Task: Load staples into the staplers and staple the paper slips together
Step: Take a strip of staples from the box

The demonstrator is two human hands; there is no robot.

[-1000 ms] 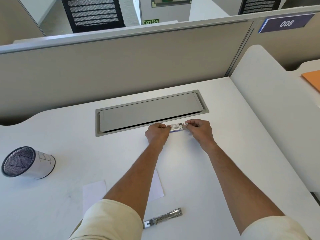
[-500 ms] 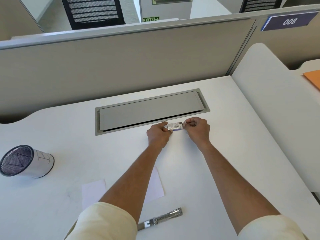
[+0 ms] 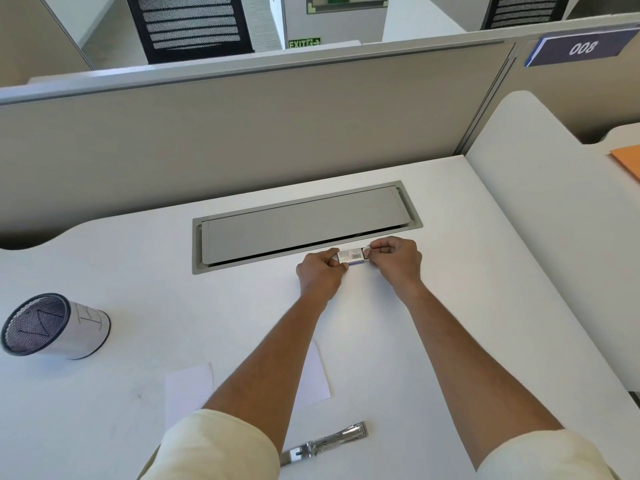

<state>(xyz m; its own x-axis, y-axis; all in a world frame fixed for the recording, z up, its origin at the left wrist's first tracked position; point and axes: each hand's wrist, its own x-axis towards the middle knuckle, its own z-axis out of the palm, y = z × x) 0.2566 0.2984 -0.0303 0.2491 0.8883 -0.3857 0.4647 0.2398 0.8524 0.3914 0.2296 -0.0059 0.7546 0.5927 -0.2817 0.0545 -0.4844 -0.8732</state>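
Two cream cloth sleeves (image 3: 221, 445) are seen at the nearest edge. Well nearer than the grey cable hatch (image 3: 301, 226), one slim stapler (image 3: 325, 443) of shiny metal lies flat on the smooth white desk (image 3: 138, 258). Just beyond it, two thin white rectangular paper slips (image 3: 188, 389) lie flat; one is partly covered by the left forearm. Far to the left of the hatch and nearer than it, one cylindrical pen cup (image 3: 52, 325) with a dark rim and a mesh inside appears tipped on its side.

Just beside the hatch's near edge, one small rectangular staple box (image 3: 351, 255), card with a printed white label and a blue edge, is held between both hands. Its left end is gripped by the curled fingers and thumb of the left hand (image 3: 320, 271); its right end is pinched by the fingertips of the right hand (image 3: 396, 259).

The hatch itself is a long flat matt metal flap set in a frame. Behind it stands one beige fabric partition (image 3: 242, 133) capped with metal. To the hatch's far right, one blue plate (image 3: 581, 48) and one orange folder (image 3: 627, 161) are seen. Beyond the partition, two black mesh chair backs (image 3: 194, 26) are visible.
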